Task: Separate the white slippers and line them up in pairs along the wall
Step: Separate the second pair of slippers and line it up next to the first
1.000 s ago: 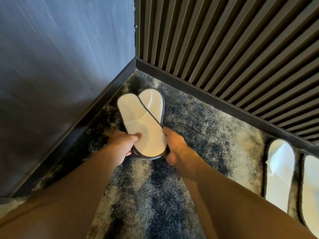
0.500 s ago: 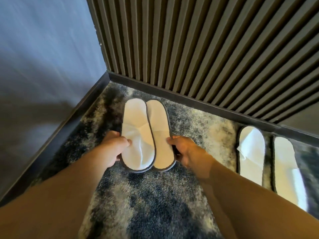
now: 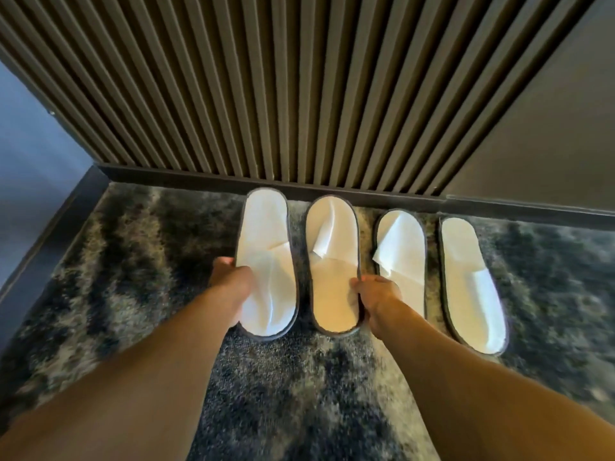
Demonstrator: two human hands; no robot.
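Several white slippers with dark trim lie side by side on the carpet, toes toward the slatted wall point(image 3: 266, 94). My left hand point(image 3: 229, 287) grips the left edge of the leftmost slipper point(image 3: 266, 261). My right hand point(image 3: 379, 297) holds the right edge of the second slipper point(image 3: 332, 294), with a narrow gap between the two. To the right lie a third slipper point(image 3: 402, 251) and a fourth slipper point(image 3: 466, 277), both untouched. My right forearm covers the heel of the third slipper.
A dark baseboard point(image 3: 199, 181) runs along the foot of the slatted wall. A blue-grey side wall point(image 3: 30, 154) closes the corner at the left. Mottled grey carpet point(image 3: 299, 394) covers the floor, with a plain brown panel point(image 3: 549, 128) at the right.
The two held slippers, earlier overlapping near the left corner, have moved right and apart. They now lie flat beside the other pair, close to the baseboard.
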